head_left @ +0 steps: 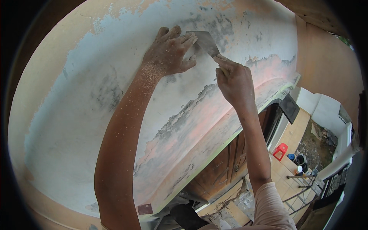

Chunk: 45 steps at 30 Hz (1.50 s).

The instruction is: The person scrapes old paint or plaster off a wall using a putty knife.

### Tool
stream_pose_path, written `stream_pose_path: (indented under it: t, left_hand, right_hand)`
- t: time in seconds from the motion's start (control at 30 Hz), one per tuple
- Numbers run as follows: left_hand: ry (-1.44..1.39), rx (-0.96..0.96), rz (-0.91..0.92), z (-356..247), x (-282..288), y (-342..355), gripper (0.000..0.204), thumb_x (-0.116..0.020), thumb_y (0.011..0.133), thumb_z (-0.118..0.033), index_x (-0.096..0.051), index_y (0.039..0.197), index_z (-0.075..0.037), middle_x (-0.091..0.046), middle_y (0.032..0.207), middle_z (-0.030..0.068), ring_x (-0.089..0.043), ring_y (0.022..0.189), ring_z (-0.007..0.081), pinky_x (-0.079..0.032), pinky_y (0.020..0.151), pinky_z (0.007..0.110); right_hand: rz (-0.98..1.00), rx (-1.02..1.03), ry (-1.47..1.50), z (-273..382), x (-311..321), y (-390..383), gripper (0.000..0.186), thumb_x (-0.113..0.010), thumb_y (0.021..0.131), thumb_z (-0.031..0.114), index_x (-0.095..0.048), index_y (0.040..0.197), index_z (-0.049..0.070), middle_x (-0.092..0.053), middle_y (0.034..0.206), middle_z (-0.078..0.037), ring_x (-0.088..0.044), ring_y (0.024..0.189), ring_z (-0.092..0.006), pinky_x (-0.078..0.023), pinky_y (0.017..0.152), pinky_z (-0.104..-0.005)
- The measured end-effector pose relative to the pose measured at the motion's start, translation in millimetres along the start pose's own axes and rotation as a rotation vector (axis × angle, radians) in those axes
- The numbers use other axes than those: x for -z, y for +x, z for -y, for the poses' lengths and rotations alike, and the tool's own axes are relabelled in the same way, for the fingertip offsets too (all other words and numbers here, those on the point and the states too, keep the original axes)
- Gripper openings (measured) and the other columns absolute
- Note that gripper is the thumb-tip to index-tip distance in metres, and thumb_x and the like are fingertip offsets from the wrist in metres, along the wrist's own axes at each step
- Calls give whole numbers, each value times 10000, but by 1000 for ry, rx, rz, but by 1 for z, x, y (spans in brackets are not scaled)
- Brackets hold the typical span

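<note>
My right hand [237, 82] is wrapped round the handle of a putty knife [206, 43], its index finger stretched toward the blade. The wide grey blade points up and left against the wall [161, 92]. My left hand [168, 51] has its fingers spread, with fingertips at the blade's left corner; whether they press on it or only lie beside it, I cannot tell. Pale dust and crumbs cover the left wrist and forearm. White and light blue paint on the wall is worn, with dark grey patches. Lower down, a ragged peeled edge [184, 109] borders bare pinkish plaster.
Below the wall runs a pale green-edged ledge [214, 157] above a brown wooden door [218, 168]. Down on the tiled floor stand a red stool [280, 150], a white bucket [298, 170] and a metal frame like a ladder [303, 195]. A dark square panel [289, 109] sticks out at right.
</note>
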<state>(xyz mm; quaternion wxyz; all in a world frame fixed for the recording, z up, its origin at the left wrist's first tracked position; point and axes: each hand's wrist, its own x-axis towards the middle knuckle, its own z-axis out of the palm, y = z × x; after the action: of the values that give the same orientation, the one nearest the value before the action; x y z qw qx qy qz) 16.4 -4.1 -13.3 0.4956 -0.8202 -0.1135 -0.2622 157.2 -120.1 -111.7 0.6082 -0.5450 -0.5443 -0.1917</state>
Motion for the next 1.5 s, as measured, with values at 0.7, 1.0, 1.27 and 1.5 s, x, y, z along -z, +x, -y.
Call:
stream_pose_path:
  t: [0.7,1.0,1.27,1.5]
  left_hand:
    - [4,40,1,1,3,-1,612,-714,738,-369,-544,1266,-110,-598,1248,-14,-497,1092,193,-391,956,367]
    - [33,28,-13,-2,-1,0,607,-720,746,-398,-554,1251,-105,-609,1225,-10,-504,1084,199,-392,952,365]
    - [1,47,-26,1,-2,0,597,-719,744,-394,-560,1240,-104,-590,1251,-17,-506,1088,198,-400,946,367]
    - [14,72,-66,1,-6,2,621,-700,758,-385,-522,1285,-110,-578,1270,-1,-499,1106,208,-389,968,373]
  right_hand:
    - [-80,11,-34,7,-10,0,277,-521,801,35,-685,1022,17,-653,1080,-158,-652,922,-312,-529,829,-380]
    - [-22,19,-70,8,-2,4,273,-524,805,43,-686,1025,18,-654,1079,-155,-653,920,-318,-527,835,-374]
    - [-23,-47,-15,10,-9,5,270,-526,801,30,-686,1017,10,-653,1077,-159,-654,917,-316,-530,835,-375]
    - [-42,-20,-6,7,-10,8,275,-525,795,29,-686,1017,12,-649,1072,-175,-655,893,-330,-532,828,-382]
